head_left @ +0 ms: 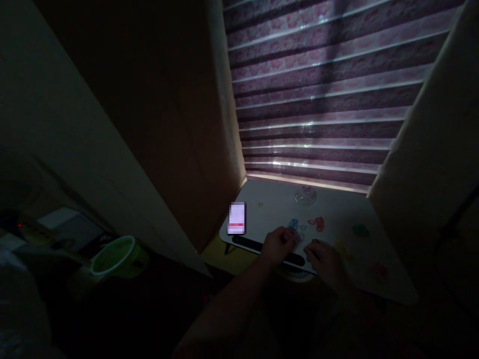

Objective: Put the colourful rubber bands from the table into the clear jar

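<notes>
Two hands curl over the table's [269,197] near edge, left hand [277,245] pinching something small by blue rings [293,224], right hand [326,260] loosely curled, grip unclear.

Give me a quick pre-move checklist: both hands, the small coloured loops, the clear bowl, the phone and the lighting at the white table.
1. Left hand at the near edge of the white lap table, beside the small blue loops: ok.
2. Right hand resting on the table edge: ok.
3. What the fingers pinch between the two hands: cannot tell, too dark.
4. Small red loops lying loose, apart from both hands: ok.
5. Clear glass bowl upright near the striped window blind: ok.
6. Lit phone screen flat at the table's left corner, untouched: ok.
</notes>
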The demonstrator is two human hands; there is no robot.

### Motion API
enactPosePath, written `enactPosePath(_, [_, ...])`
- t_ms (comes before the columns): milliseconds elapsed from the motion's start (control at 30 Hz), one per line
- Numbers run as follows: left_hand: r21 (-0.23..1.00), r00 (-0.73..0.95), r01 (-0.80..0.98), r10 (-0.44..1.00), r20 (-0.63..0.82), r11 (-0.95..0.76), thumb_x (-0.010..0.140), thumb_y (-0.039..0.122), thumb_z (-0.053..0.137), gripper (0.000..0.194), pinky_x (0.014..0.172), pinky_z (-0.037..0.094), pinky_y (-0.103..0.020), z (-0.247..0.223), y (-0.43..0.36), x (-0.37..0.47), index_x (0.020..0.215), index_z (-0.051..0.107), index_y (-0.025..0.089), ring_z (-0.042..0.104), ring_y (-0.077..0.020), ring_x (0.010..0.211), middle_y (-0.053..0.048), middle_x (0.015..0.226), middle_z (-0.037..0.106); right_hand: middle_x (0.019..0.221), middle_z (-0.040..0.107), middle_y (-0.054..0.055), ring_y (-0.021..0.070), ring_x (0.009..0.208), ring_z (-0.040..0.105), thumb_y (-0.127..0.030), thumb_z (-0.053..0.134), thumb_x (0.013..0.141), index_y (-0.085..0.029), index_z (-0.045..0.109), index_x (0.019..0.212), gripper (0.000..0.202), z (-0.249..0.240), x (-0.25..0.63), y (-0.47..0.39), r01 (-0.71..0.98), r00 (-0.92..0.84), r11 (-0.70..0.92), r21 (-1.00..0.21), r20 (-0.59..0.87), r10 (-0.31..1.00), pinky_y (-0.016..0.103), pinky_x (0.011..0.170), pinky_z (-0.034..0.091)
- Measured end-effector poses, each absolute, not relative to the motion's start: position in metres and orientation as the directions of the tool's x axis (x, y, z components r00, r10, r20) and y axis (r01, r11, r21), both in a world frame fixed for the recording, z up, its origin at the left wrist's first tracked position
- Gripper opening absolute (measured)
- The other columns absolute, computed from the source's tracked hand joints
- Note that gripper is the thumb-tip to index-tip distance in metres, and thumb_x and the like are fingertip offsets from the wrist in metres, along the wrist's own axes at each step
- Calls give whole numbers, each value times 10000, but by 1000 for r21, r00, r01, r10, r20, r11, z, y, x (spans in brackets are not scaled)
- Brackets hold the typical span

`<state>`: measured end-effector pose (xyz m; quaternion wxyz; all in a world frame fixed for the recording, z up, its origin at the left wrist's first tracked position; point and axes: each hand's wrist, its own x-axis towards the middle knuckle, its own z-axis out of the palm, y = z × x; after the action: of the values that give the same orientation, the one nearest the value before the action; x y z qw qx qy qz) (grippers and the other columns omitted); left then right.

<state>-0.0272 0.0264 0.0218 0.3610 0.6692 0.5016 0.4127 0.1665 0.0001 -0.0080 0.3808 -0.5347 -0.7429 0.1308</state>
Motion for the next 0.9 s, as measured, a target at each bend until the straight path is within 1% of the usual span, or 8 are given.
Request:
enactPosePath(67, [876,119,431,976,182,-216,829,360,685,182,648,448,-234,26,38,-33,827,640,184,589,-134,682,16,744,662,662,610,29,189,633,577,-368,511,898,-231,614,687,272,-7,165,0,701,-137,391,-596,426,894,296,587,393])
enactPosePath(167, [848,101,510,989,106,-143,848,300,653,135,684,466,-234,30,59,-41,810,648,171,615,-140,726,3,765,687,658,599,21,175,638,563,-350,523,881,-222,612,675,259,-5,162,0,714,-141,390,-582,426,894,285,607,393])
enactPosePath(333, [826,189,550,982,21,-124,806,247,680,106,644,461,-234,32,87,-43,828,703,145,629,-146,697,-27,772,723,672,604,15,163,650,552,-326,529,877,-215,629,686,243,-2,159,-2,727,-133,364,-583,400,907,267,613,381])
enactPosePath(433, [808,258,573,966,-17,-139,799,242,668,124,634,460,-230,32,95,-41,809,738,140,633,-143,678,-28,758,730,662,602,9,156,642,550,-332,533,881,-215,628,687,246,-1,158,-3,729,-116,341,-594,384,916,259,606,372])
enactPosePath(567, [774,332,610,942,-52,-172,756,234,677,126,667,474,-225,33,101,-42,784,770,153,634,-144,703,-1,719,720,640,602,9,154,620,554,-328,531,882,-214,626,678,252,1,158,-4,706,-116,349,-616,386,915,264,601,369])
enactPosePath(733, [722,352,668,931,-94,-180,705,203,725,101,698,487,-239,39,107,-45,777,785,166,635,-154,719,10,701,719,624,603,15,165,615,550,-318,546,865,-216,636,676,233,4,156,-4,709,-108,355,-609,403,909,273,584,356])
enactPosePath(900, [663,344,729,928,-142,-169,717,258,755,114,679,495,-256,46,108,-49,766,792,161,627,-161,667,-4,665,712,620,604,16,163,602,538,-305,553,848,-220,646,678,212,5,156,-6,689,-98,353,-633,401,911,273,568,352])
